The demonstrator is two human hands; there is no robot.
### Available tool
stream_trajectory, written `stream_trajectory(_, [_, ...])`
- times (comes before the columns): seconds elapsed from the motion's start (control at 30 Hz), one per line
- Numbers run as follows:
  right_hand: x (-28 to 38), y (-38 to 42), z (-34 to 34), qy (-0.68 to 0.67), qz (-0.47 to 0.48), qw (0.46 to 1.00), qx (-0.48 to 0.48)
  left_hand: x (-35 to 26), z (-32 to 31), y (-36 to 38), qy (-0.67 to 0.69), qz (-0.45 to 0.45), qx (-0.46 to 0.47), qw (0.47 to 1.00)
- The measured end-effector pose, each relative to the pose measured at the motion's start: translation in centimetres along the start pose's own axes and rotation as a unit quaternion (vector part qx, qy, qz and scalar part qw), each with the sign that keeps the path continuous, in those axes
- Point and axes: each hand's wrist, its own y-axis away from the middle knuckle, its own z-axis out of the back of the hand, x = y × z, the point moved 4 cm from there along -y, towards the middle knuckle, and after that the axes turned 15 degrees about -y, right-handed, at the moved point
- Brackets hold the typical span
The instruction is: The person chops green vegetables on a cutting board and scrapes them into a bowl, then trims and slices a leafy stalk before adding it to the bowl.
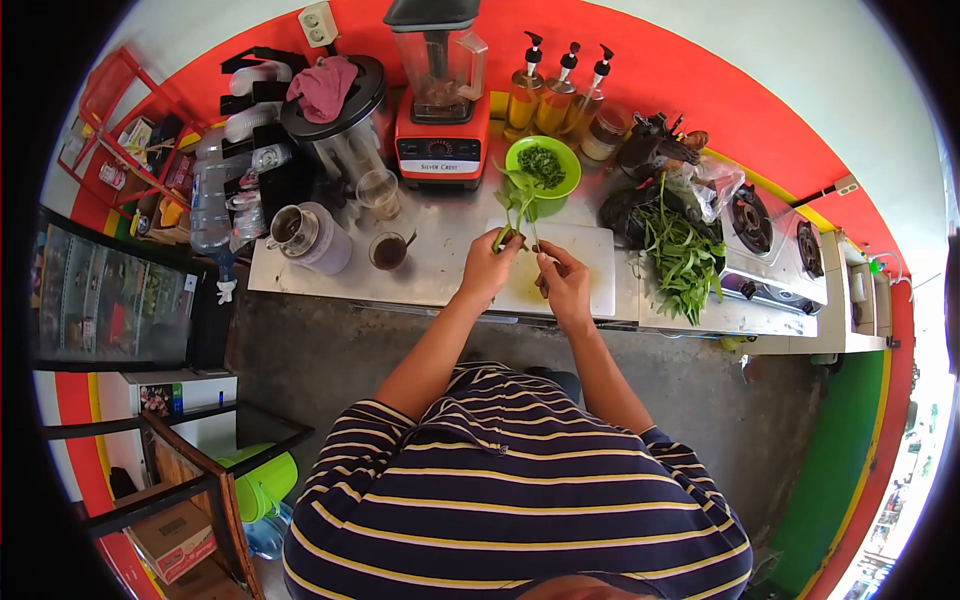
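Over a white cutting board (595, 270), my left hand (490, 262) is closed around green leafy stems (517, 205). My right hand (564, 280) is just beside it, fingers pinched on a thin green stem that rises between the hands. Behind the board stands a lime green bowl (566, 190) with chopped greens (540, 166) inside. To the right of the board, a large bunch of long leafy greens (680, 260) hangs partly over the counter's front edge.
A red blender (440, 140) and three pump bottles (556, 98) stand at the back. On the left are a glass of dark drink (388, 251), an empty glass (379, 190), a metal flask (318, 240) and a steel container (340, 125). A gas stove (770, 240) is at right.
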Motion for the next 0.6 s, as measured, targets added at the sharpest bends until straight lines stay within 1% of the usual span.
stream_trajectory(0.03, [-0.5, -0.2, 0.2, -0.034, -0.005, 0.999, -0.020, 0.8, 0.4, -0.3, -0.015, -0.009, -0.019, 1.000])
stream_trajectory(0.1, [-1.4, -0.4, 0.8, -0.023, -0.023, 0.999, -0.030, 1.3, 1.3, -0.5, -0.031, -0.015, -0.041, 0.999])
stream_trajectory(0.17, [-2.6, -0.8, 1.2, -0.013, -0.042, 0.998, -0.042, 1.0, 2.1, -0.1, 0.005, -0.010, -0.041, 0.999])
stream_trajectory(0.2, [-3.2, -1.1, 1.3, 0.025, -0.044, 0.998, -0.045, 1.1, 2.3, 0.0, 0.046, -0.015, -0.041, 0.998])
stream_trajectory(0.23, [-3.9, -1.4, 1.3, 0.063, -0.046, 0.996, -0.047, 1.3, 2.5, 0.0, 0.045, -0.013, -0.040, 0.998])
stream_trajectory(0.3, [-5.3, -1.9, 1.2, 0.082, -0.055, 0.994, -0.050, 1.8, 2.8, 0.0, 0.070, -0.001, -0.030, 0.997])
stream_trajectory(0.37, [-6.5, -1.9, 1.2, 0.100, -0.063, 0.992, -0.050, 2.1, 3.0, 0.2, 0.066, -0.003, -0.033, 0.997])
stream_trajectory(0.43, [-7.9, -2.0, 1.3, 0.143, -0.073, 0.987, -0.026, 2.6, 3.2, 0.2, 0.062, -0.005, -0.039, 0.997])
stream_trajectory(0.47, [-8.5, -1.9, 1.5, 0.143, -0.074, 0.987, -0.026, 2.8, 3.2, 0.3, 0.073, 0.001, -0.037, 0.997])
stream_trajectory(0.53, [-9.1, -1.8, 2.2, 0.184, -0.070, 0.980, -0.027, 3.3, 3.2, 0.4, 0.086, 0.007, -0.036, 0.996])
stream_trajectory(0.57, [-9.4, -1.7, 2.7, 0.185, -0.070, 0.980, -0.027, 3.5, 3.2, 0.5, 0.085, 0.014, -0.037, 0.996])
stream_trajectory(0.6, [-9.0, -1.5, 2.9, 0.170, -0.093, 0.980, -0.041, 3.7, 3.2, 0.5, 0.084, 0.020, -0.038, 0.996])
